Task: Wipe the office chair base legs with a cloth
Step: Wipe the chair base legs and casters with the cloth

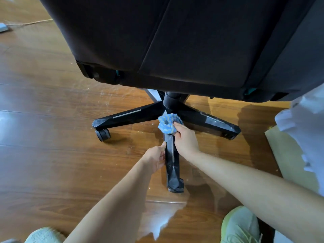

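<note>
An indoor room, home or office; which one cannot be told. A glossy wood-plank floor (52, 102) carries a black swivel chair (175, 41) on a star base (133, 114) with a castor. A cable (29, 23) trails across the boards at far left. Flat cardboard (287, 155) and crumpled white wrapping (306, 123) lie at right.

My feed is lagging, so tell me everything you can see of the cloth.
The cloth is blue with paler stripes, soft and nubby-looking, bunched into a wad. The right hand grips it and holds it on the near black base leg, close to the central column. The left hand holds that leg's side, not the cloth.
</note>
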The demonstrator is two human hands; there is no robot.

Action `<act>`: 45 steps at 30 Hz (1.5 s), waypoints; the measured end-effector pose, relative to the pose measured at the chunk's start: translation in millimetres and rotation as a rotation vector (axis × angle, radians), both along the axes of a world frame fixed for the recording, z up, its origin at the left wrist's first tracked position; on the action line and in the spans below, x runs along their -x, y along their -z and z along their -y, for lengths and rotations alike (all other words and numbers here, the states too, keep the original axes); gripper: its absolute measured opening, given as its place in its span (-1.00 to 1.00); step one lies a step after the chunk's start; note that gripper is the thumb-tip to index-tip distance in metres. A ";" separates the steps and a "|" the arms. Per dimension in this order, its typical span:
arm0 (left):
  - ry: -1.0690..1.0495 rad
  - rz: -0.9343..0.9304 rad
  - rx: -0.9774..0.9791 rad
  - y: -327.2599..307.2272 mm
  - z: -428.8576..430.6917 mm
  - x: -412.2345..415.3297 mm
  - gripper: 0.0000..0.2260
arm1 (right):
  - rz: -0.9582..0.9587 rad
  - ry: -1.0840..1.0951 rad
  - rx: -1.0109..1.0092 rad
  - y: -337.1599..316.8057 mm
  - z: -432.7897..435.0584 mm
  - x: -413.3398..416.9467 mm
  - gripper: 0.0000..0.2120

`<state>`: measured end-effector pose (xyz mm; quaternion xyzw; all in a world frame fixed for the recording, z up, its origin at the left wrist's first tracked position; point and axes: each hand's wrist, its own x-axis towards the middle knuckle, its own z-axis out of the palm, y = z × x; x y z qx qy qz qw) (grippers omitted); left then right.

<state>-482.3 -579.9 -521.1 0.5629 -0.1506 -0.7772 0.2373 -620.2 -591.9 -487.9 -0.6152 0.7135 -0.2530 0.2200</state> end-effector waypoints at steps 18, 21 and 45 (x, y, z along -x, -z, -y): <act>0.094 -0.070 -0.090 5.3 -15.3 -23.5 -0.64 | -0.823 -0.582 0.014 -19.2 30.0 7.7 -0.49; 0.067 -0.060 -0.081 3.0 -20.9 -21.3 -0.63 | -0.916 -0.526 -0.046 -25.0 52.9 -14.1 -0.63; -0.099 -0.112 -0.070 10.3 -37.3 -23.6 -0.38 | -0.763 -0.844 0.022 4.3 -47.0 22.1 -0.56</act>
